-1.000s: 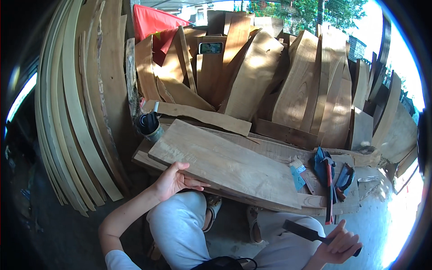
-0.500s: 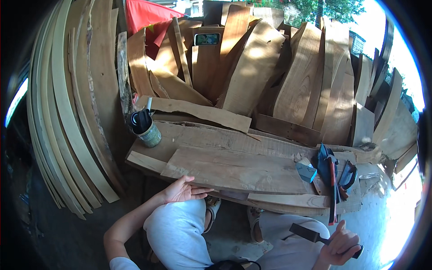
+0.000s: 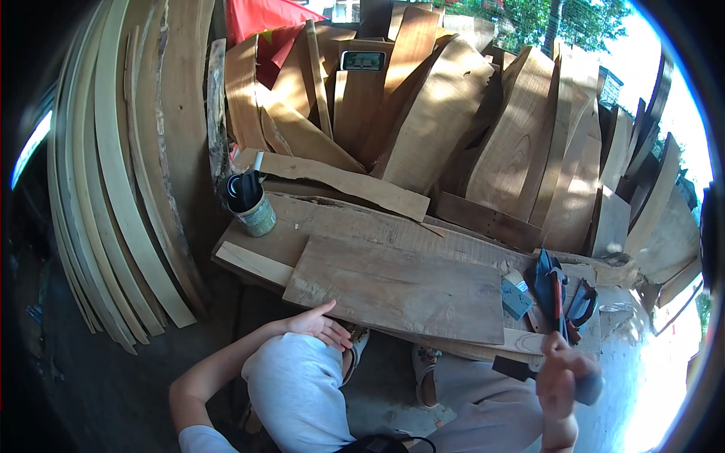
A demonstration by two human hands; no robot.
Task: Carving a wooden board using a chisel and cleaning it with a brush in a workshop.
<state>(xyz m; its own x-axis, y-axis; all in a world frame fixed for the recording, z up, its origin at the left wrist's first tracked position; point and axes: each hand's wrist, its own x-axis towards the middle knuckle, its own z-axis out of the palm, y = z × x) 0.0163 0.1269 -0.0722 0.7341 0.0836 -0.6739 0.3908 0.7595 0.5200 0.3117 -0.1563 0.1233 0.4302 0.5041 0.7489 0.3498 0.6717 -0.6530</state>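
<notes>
Filling the top of the frame, broad wooden planks [image 3: 434, 113] lean side by side in an overlapping row. Long pale wooden strips [image 3: 113, 158] stand along the left edge of the frame, seeming to bow in the fisheye view. Across the middle runs a rough-edged bench slab [image 3: 340, 215]. Light grey trousers [image 3: 302, 392] cover the person's bent legs at the bottom centre. The smooth rectangular board [image 3: 400, 287] lies on the bench slab at the centre of the frame, its lower left corner above the near knee. A red cloth [image 3: 260, 19] hangs at the upper left. Blue, black and red hand tools [image 3: 545, 279] lie on the slab at centre right, and a tin can [image 3: 258, 217] holding black-handled items stands at centre left. The right hand [image 3: 560, 381], blurred at the lower right, is curled around a chisel [image 3: 514, 368], whose flat dark blade points left. The left hand [image 3: 321, 328], lower centre, is loosely open, fingers extended and gripping nothing, beside the board's lower edge; whether it touches the wood cannot be told. A blue block [image 3: 516, 299] sits just beyond the board's right end. A smartphone [image 3: 363, 60] rests sideways against the planks at upper centre.
</notes>
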